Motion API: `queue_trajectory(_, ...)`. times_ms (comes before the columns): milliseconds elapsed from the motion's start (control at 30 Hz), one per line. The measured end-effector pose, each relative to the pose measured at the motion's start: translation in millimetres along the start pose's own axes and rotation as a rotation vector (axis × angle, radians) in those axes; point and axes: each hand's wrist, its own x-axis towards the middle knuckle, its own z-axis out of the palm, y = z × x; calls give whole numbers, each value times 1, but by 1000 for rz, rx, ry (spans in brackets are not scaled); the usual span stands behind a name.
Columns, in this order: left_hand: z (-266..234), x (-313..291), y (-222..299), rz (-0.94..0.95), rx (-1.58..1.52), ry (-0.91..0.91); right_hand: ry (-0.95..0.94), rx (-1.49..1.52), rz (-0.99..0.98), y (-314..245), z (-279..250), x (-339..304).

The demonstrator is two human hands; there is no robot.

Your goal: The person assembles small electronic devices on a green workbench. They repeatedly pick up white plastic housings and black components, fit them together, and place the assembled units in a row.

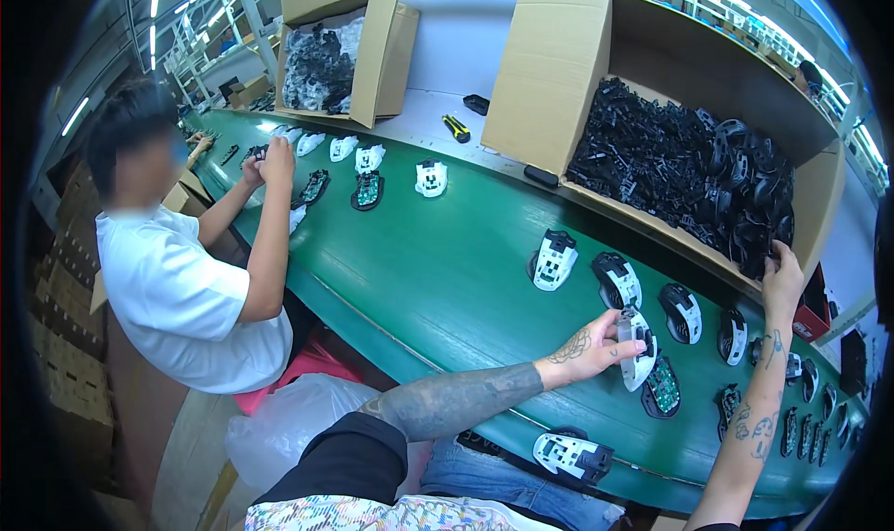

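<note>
My left hand (592, 352) grips a white computer mouse shell (636, 359) with a dark upper part, its thumb and fingers closed on the side. Just below the shell lies a mouse base with a green circuit board (662, 388). My right hand (782, 278) is at the near right edge of the big cardboard box (549, 75). Its fingertips are bent together among black plastic parts (652, 163); what they pinch is hidden. Beyond my left hand several white-and-black mouse shells (681, 313) stand in a row.
A green conveyor belt (400, 270) runs across the view. At left, a person in a white shirt (182, 270) handles a part. A smaller open box (386, 61) and a yellow-black cutter (455, 128) are at the back. One mouse shell (570, 454) lies near the front edge.
</note>
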Motion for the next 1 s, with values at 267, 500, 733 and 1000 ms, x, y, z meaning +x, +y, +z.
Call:
queue_trajectory(267, -2, 1, -2, -9, -113, 49, 316, 301, -123, -34, -24, -24)
queue_trajectory(500, 3, 2, 11, -21, -133, 195, -150, 1511, 611, -83, -10, -133)
queue_trajectory(733, 3, 4, 7, 10, -165, 261, -597, 1547, 848, -110, 18, -182)
queue_trajectory(1000, 4, 3, 10, -6, -82, 309, -694, 1602, 742, -98, 21, -183)
